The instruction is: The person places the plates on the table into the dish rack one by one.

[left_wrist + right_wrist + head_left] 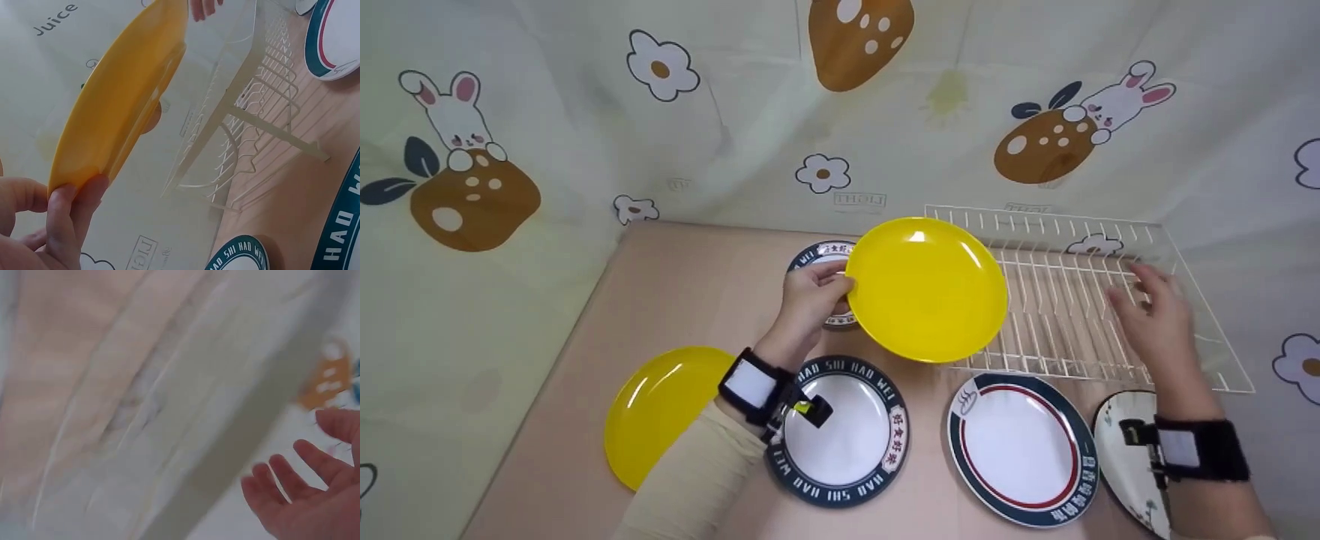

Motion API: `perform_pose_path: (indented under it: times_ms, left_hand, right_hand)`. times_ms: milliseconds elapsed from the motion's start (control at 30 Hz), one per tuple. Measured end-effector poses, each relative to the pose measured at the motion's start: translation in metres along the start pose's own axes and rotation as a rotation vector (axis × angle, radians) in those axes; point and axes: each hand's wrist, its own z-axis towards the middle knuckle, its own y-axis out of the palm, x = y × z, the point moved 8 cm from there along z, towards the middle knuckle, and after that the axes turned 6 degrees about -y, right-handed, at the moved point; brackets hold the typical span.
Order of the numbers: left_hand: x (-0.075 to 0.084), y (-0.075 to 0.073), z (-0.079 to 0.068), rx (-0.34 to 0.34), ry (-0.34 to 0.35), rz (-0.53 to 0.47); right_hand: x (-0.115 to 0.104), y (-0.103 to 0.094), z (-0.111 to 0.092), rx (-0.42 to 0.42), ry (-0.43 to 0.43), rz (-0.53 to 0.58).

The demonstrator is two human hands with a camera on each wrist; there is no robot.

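Observation:
A yellow plate (927, 289) is pinched at its left rim by my left hand (810, 300), thumb on top and fingers beneath. In the left wrist view that plate (121, 95) tilts steeply, its underside and foot ring showing. My right hand (1161, 322) hovers over the right part of a white wire dish rack (1057, 300), fingers loosely bent and holding nothing. The right wrist view shows the same hand (315, 489) with spread fingers beside a blurred pale bar. The held plate overlaps the rack's left end in the head view.
A second yellow plate (660, 412) lies at the left, partly behind my sleeve. Nearer me are a dark-rimmed lettered plate (840, 431), a red-ringed plate (1020, 450) and a pale patterned dish (1125, 450). A small lettered plate (810, 256) sits partly hidden behind my left hand. Patterned curtain surrounds the table.

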Motion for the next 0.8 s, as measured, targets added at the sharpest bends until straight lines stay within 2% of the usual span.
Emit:
perform_pose_path:
  times_ms: [67,167,200,267,367,500,800]
  left_hand:
    - [-0.001,0.001,0.0,0.003,-0.007,0.004]
    - [-0.001,0.002,-0.001,0.011,-0.019,0.003]
    - [-0.001,0.003,-0.002,0.013,-0.023,0.001]
    - [0.0,0.003,-0.002,0.013,-0.027,-0.008]
    - [-0.001,0.003,-0.003,0.01,-0.029,-0.011]
    - [-0.002,0.004,-0.004,0.005,-0.032,-0.015]
    - [-0.002,0.006,-0.004,-0.012,-0.022,-0.002]
  right_hand:
    - [-0.018,0.025,-0.006,-0.13,0.032,0.357]
    - [-0.041,0.061,-0.021,-0.318,0.186,0.907]
    - [-0.048,0.071,-0.027,-0.373,0.242,1.043]
    - [-0.06,0.087,-0.036,-0.455,0.324,1.197]
    - [-0.071,0.101,-0.045,-0.495,0.37,1.281]
    - [-0.076,0.112,-0.049,-0.49,0.37,1.324]
    - [-0.071,0.117,-0.053,-0.433,0.404,1.316]
